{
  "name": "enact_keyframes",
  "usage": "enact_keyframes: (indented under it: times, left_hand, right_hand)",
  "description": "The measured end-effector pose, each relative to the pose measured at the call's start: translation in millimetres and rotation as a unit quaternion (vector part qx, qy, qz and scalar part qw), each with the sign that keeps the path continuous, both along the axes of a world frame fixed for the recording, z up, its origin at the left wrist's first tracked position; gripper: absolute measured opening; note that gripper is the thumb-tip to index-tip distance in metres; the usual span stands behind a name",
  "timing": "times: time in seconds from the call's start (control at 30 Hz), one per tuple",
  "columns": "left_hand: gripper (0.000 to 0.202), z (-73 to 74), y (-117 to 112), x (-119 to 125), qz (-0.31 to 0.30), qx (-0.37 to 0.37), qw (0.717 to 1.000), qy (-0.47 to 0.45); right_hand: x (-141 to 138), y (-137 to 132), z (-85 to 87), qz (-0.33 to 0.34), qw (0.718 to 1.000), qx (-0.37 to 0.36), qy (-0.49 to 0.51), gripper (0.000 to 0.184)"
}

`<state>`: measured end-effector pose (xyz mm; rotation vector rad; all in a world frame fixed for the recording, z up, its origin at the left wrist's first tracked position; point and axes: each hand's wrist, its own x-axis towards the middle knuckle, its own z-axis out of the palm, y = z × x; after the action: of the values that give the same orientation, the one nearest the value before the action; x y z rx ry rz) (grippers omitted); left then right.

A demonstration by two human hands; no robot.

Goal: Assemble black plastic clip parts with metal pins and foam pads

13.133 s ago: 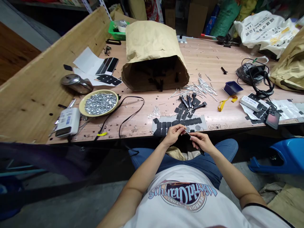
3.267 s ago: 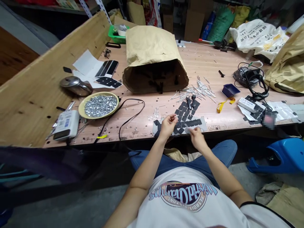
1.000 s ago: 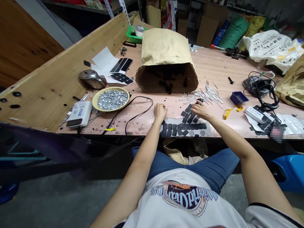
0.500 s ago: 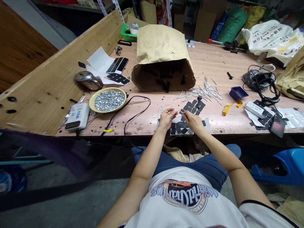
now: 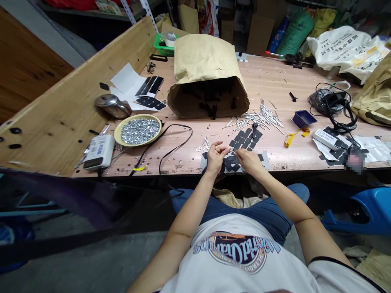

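Note:
My left hand (image 5: 216, 156) and my right hand (image 5: 248, 159) meet just above the table's near edge, both pinched on a thin metal pin (image 5: 232, 151) that spans between their fingertips. Under them lies a grey sheet with several black pads (image 5: 263, 158). More loose black pads (image 5: 246, 138) sit just beyond, and a scatter of metal pins (image 5: 262, 115) lies further back. A small heap of tiny silver bits (image 5: 204, 144) is close to my left hand.
A brown paper sack (image 5: 206, 67) lies open toward me mid-table. Left of it are a yellow dish of silver pieces (image 5: 138, 130), a black cable (image 5: 171, 140), a white device (image 5: 99, 151) and a metal mouse-shaped object (image 5: 112, 105). A small blue tray (image 5: 303, 119) and headphones (image 5: 332, 103) lie right.
My hands have come closer together, and a thin pin is now pinched between the fingertips of both. A second ago they were apart, reaching onto the table among the pads and silver bits.

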<state>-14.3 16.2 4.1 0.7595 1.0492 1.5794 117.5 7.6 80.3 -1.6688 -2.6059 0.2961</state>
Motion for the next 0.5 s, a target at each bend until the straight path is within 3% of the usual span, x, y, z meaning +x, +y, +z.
enact_keyframes:
  times: [0.17,0.3,0.4,0.43,0.5]
  left_hand:
    - [0.048,3.4,-4,-1,-0.039,0.017,0.999,0.02]
    - [0.046,-0.7,-6,3,-0.063,0.018,0.998,0.0]
    - [0.051,-6.1,-8,9,-0.083,0.003,0.996,0.015]
    - [0.054,-7.7,-9,11,-0.092,-0.007,0.995,0.032]
    - [0.057,-10.2,-10,15,-0.093,-0.025,0.993,0.069]
  right_hand:
    - [6,3,-10.5,-0.004,0.991,-0.049,0.126,0.025]
    - [20,-1,-17.8,0.022,0.964,-0.103,0.244,0.027]
    - [45,-10,-23.7,0.039,0.964,-0.086,0.248,0.032]
    - [54,-13,-25.9,0.017,0.972,-0.071,0.225,0.033]
    - [69,-19,-30.9,-0.088,0.985,-0.033,0.147,0.036]
